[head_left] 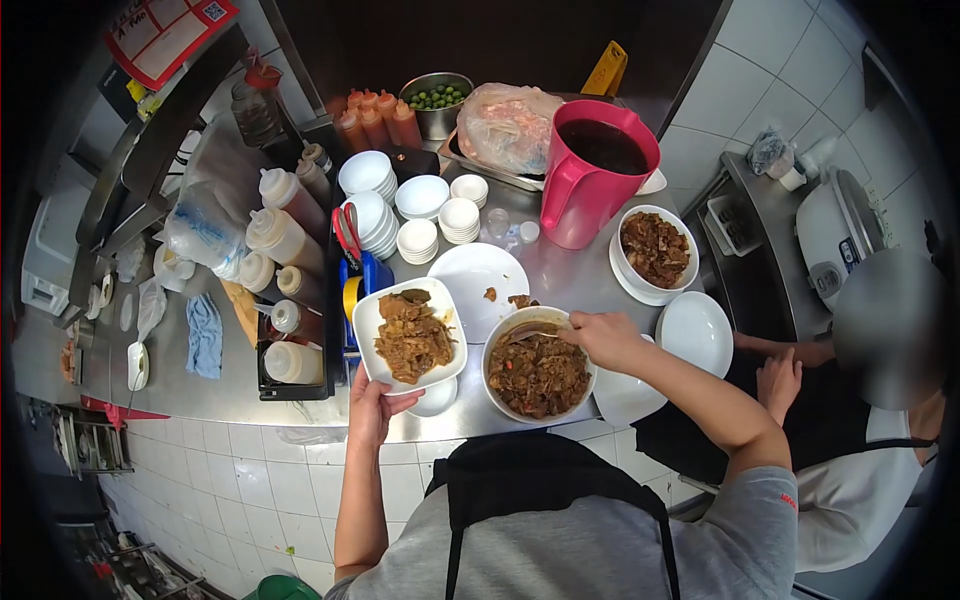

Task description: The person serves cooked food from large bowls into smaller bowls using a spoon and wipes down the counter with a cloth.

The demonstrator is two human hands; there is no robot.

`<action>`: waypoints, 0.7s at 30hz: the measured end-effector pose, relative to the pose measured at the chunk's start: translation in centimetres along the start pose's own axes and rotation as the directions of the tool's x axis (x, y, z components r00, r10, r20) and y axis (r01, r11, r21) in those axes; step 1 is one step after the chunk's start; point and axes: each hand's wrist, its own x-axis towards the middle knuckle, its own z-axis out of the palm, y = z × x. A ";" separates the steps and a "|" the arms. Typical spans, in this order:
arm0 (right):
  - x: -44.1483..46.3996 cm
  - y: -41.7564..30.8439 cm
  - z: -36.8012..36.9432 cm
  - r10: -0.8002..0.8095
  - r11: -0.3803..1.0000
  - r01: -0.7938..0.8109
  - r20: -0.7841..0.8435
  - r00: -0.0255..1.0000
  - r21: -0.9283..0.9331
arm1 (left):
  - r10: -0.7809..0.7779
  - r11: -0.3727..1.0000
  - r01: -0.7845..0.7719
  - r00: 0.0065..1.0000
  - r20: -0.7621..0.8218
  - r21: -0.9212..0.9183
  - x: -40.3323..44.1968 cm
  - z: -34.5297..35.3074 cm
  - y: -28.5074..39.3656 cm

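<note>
My left hand [376,405] grips the lower edge of a white square dish [455,375], which is tilted and holds a heap of brown stewed food [412,338]. To its right, a round white bowl [489,395] full of brown meat stew [540,378] rests at the counter's front edge. My right hand [603,340] is closed on a metal spoon [530,333] whose end lies in that stew. Behind the bowl, a white plate [470,268] carries a few scraps of food. Another white bowl [683,222] of stew stands at the right.
A pink pitcher [590,190] of dark liquid stands behind, beside bagged meat [505,125]. Stacked small bowls [420,198], red-handled scissors [347,230] and sauce bottles [285,240] are at the left. A co-worker's hand [779,383] is near the white plates [695,335] at the right.
</note>
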 end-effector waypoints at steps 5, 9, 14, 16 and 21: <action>-3.1 -2.2 -3.4 -0.063 0.997 0.060 -0.056 0.996 -0.048 | 0.001 1.000 -0.001 1.000 -0.015 -0.009 -0.3 -0.4 0.1; -3.9 -3.3 -3.4 -0.082 0.993 0.075 -0.085 0.993 -0.087 | -0.004 1.000 0.004 1.000 -0.025 -0.006 -0.5 -0.3 -0.1; -5.0 -4.2 -4.4 -0.085 0.995 0.083 -0.031 0.996 -0.058 | -0.007 1.000 0.007 0.999 -0.048 0.000 -0.6 -0.1 0.1; -4.8 -4.1 -2.9 -0.102 0.994 0.101 -0.037 0.994 -0.035 | -0.016 1.000 0.015 0.999 -0.046 -0.010 -0.5 -0.2 0.0; -3.1 -3.2 -2.6 -0.116 0.993 0.116 -0.019 0.993 -0.015 | -0.005 1.000 0.004 0.999 -0.049 -0.026 -0.6 -0.2 -0.2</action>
